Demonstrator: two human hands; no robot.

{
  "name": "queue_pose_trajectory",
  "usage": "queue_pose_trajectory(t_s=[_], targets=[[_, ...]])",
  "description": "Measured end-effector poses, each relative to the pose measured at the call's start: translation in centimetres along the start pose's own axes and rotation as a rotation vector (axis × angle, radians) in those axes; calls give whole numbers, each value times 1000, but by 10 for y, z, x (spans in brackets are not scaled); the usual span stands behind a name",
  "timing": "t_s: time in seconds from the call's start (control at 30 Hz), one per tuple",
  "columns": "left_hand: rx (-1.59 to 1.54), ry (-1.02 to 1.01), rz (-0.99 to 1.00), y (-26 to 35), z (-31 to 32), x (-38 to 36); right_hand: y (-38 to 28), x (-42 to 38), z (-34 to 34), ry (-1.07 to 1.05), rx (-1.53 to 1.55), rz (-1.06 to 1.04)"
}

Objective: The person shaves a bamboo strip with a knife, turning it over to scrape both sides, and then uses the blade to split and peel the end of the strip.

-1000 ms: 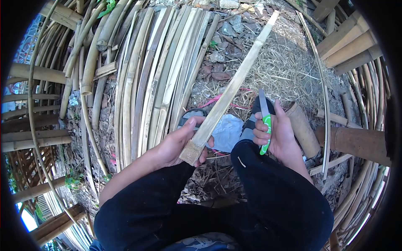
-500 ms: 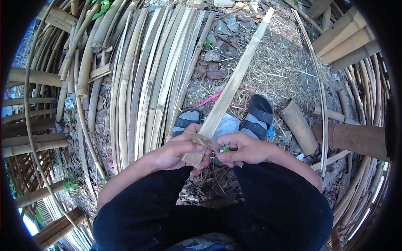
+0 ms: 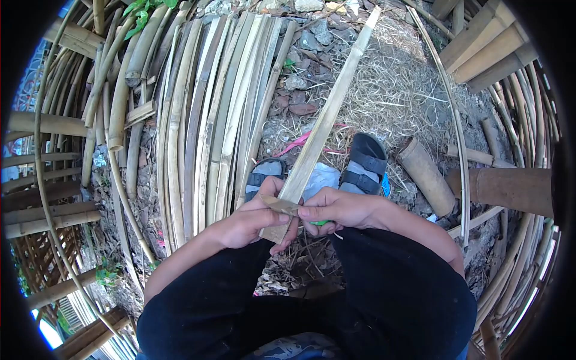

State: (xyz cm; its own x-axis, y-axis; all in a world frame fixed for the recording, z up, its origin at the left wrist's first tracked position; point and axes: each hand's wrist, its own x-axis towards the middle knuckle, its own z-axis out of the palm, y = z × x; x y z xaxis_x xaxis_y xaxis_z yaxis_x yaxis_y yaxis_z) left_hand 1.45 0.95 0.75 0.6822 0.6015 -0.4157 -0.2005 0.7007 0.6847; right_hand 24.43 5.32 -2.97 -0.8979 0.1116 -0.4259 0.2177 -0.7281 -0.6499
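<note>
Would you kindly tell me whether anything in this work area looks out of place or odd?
Two things look out of place: a crumpled pale sheet or bag lying between the sandals, and loose pink strands just beyond it. Both look like stray litter beside the dry straw.

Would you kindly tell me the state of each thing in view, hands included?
Left hand: closed around the strip's near end.
Right hand: closed on the knife's green handle.
Knife: blade exposed, across the strip.
Strip: held, pointing away.
Sandals: worn.
Tube: lying on its side.
White sheet: crumpled, between the feet.
</note>
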Motion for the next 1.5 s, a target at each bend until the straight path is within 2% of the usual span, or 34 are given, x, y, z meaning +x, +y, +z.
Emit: queue_pose_trajectory(t_s=[0.1, 0.3, 0.37, 0.6, 0.7, 0.77, 0.8, 0.87, 0.9, 0.97, 1.0, 1.07, 1.17, 1.27, 1.33, 1.5], targets=[[8, 15, 14, 2, 3, 3, -3, 0, 3, -56, -15, -16], [11, 1, 3, 4, 0, 2, -1, 2, 6, 69, 7, -51], [-1, -1, 1, 4, -1, 2, -2, 2, 9, 122, 2, -122], [-13, -4, 5, 3, 0, 2, 5, 4, 6, 193, -43, -163], [-36, 14, 36, 0, -1, 3, 2, 2, 7, 263, -103, -245], [-59, 33, 56, -2, 1, 0, 2, -1, -1, 350, -37, -281], [-19, 23, 67, -3, 1, -4, 7, -2, -6, 352, -37, -283], [22, 9, 77, -5, -1, -7, 16, -3, -18, 497, 68, -185], [-21, 21, 76, -7, -3, -6, 17, -5, -19, 496, 65, -185], [-64, 38, 70, -6, -2, -6, 19, -8, -18, 320, 184, -143], [-49, 42, 54, 2, 2, -4, 20, -5, -15, 318, 187, -144], [-31, 44, 41, 5, 3, -2, 15, 3, -6, 104, -74, -181], [-47, 37, 31, -1, -5, 0, 5, 6, 0, 6, -130, -185], [13, 50, 68, -2, -4, 1, 3, 6, 0, -21, -99, -133], [7, 137, 81, 1, 5, 1, 6, 6, 1, -32, -76, -131], [37, 178, 51, -3, 5, 0, 8, 7, 2, 55, -74, -212]])
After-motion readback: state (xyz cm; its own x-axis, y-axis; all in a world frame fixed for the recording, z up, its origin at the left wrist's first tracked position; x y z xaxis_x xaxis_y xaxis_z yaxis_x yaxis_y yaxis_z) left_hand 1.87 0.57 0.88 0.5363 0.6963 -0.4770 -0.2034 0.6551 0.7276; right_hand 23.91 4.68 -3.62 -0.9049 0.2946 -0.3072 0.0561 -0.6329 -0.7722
